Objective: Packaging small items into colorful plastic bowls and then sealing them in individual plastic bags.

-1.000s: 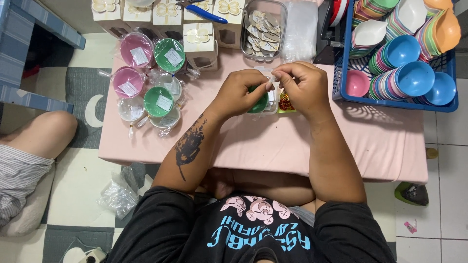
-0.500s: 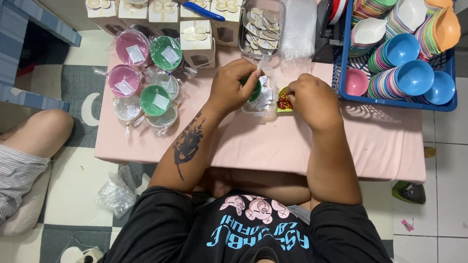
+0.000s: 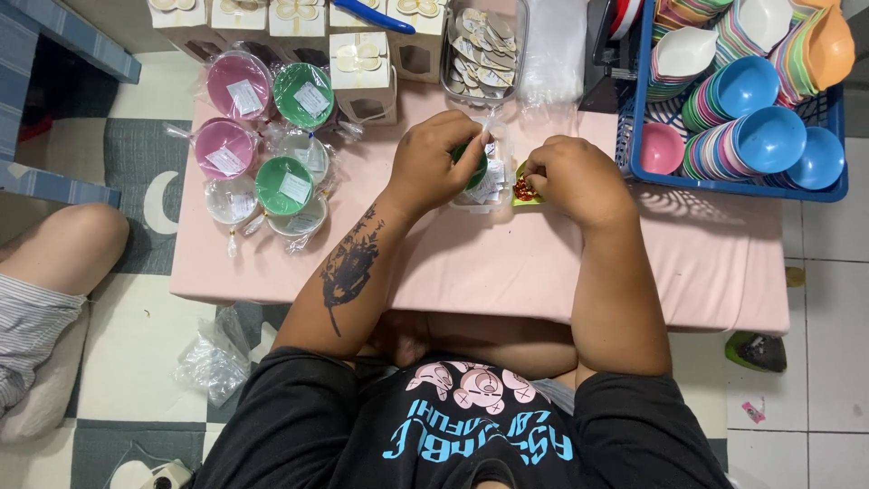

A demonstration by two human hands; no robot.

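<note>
Your left hand (image 3: 441,163) covers most of the green bowl (image 3: 474,168), and your right hand (image 3: 570,177) hides all but a sliver of the red bits (image 3: 523,189). The blue basket (image 3: 742,186) and white boxes (image 3: 362,63) run off the top edge.

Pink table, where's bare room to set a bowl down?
The pink table is bare along the near edge, below the blue basket and right of the right hand. It is crowded at left with wrapped bowls and behind with white boxes.

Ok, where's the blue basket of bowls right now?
In the head view the blue basket sits on the pink table's far right corner, just right of the right hand.
</note>
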